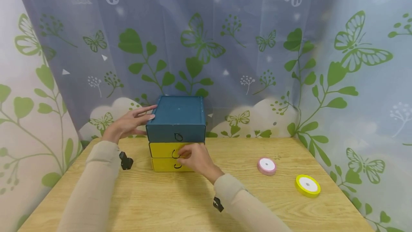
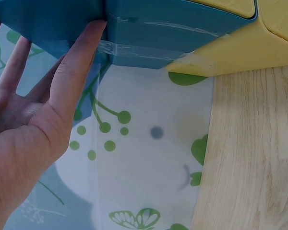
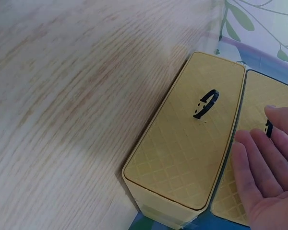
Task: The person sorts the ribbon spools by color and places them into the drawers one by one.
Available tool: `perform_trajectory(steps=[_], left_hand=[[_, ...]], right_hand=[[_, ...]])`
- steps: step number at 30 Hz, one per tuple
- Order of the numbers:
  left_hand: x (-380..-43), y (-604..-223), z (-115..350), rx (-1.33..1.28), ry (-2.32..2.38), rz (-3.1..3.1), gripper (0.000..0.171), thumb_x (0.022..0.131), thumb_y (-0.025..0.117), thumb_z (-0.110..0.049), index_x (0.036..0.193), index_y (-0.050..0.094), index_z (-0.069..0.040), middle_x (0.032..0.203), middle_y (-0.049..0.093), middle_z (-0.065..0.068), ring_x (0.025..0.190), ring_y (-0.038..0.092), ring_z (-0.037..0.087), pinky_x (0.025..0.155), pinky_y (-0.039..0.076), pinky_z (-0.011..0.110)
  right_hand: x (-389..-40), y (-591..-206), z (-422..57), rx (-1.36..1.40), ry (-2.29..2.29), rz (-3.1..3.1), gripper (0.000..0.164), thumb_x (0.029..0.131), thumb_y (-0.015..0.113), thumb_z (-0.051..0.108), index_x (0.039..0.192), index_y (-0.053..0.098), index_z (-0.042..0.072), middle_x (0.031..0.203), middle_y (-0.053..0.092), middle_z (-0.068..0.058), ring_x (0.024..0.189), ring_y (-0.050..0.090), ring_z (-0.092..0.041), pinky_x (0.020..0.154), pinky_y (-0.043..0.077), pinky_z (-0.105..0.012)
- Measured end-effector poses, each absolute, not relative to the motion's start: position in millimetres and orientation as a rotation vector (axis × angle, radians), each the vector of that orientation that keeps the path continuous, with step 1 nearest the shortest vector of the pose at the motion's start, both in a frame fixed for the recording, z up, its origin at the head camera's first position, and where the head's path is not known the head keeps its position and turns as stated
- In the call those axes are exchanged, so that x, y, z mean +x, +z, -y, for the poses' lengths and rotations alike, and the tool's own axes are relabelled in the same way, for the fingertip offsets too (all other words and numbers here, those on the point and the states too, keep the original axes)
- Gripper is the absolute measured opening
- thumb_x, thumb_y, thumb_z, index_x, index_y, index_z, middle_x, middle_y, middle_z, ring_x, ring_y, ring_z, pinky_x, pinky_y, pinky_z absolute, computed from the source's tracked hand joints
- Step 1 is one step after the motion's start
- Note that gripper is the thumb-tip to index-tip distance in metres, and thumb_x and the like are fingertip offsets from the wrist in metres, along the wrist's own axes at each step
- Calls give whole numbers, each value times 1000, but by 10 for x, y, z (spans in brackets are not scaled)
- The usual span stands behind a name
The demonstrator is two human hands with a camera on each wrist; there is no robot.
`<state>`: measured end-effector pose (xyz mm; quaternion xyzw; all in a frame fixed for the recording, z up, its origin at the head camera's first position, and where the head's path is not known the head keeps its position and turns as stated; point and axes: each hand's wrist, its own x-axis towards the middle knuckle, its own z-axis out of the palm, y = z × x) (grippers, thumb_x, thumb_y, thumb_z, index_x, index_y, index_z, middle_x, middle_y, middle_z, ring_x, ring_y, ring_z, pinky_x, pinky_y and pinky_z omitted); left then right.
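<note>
A small stack of drawers stands at the back of the table, with a blue top drawer (image 1: 161,132) over a yellow middle drawer (image 1: 161,149) and a yellow bottom drawer (image 1: 161,164). Each front carries a black loop handle. My right hand (image 1: 197,156) pinches the middle drawer's handle (image 3: 269,128) between thumb and fingers; the bottom handle (image 3: 207,104) shows free beside it. On the left side of the blue box, my left hand (image 1: 128,121) rests with fingers extended, thumb (image 2: 81,62) against the blue wall. All the drawers look closed.
To the right on the wooden table (image 1: 244,203) lie a pink-rimmed spool (image 1: 266,166) and a yellow-rimmed spool (image 1: 308,185). A patterned curtain (image 1: 231,81) hangs right behind the drawers. Black wrist devices (image 1: 126,161) sit by both sleeves.
</note>
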<state>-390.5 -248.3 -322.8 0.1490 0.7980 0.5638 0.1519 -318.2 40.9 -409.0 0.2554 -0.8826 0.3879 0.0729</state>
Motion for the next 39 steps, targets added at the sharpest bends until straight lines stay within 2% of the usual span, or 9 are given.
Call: perform_trajectory(steps=[10, 20, 32, 39], left_hand=[[-3902, -3226, 2485, 426, 1623, -2285, 75, 104, 61, -40, 167, 20, -30, 176, -1, 12, 160, 7, 48, 115, 40, 69], [-3900, -3228, 2485, 427, 1621, -2287, 76, 104, 61, -41, 167, 20, -30, 176, -1, 12, 160, 9, 48, 115, 41, 69], [-3902, -3237, 2484, 419, 1624, -2285, 74, 104, 61, -41, 166, 21, -32, 176, -2, 11, 160, 7, 47, 116, 40, 68], [-3904, -3232, 2482, 419, 1624, -2291, 74, 104, 61, -41, 166, 21, -31, 176, -1, 11, 160, 8, 48, 115, 41, 68]], right_hand=[[-3189, -4118, -379, 733, 1215, 2598, 14, 83, 87, 13, 95, 83, 9, 93, 81, -5, 75, 74, -12, 69, 60, -18], [-3182, -4119, -352, 739, 1152, 2547, 13, 86, 86, 24, 90, 83, 11, 85, 80, -2, 68, 70, -4, 64, 57, -13], [-3156, -4125, -360, 771, 1139, 2500, 13, 87, 84, 19, 92, 82, 7, 86, 80, -6, 70, 74, -11, 65, 57, -14], [-3152, -4127, -374, 783, 1144, 2491, 12, 87, 84, 18, 91, 82, 7, 85, 80, -6, 69, 74, -11, 65, 57, -14]])
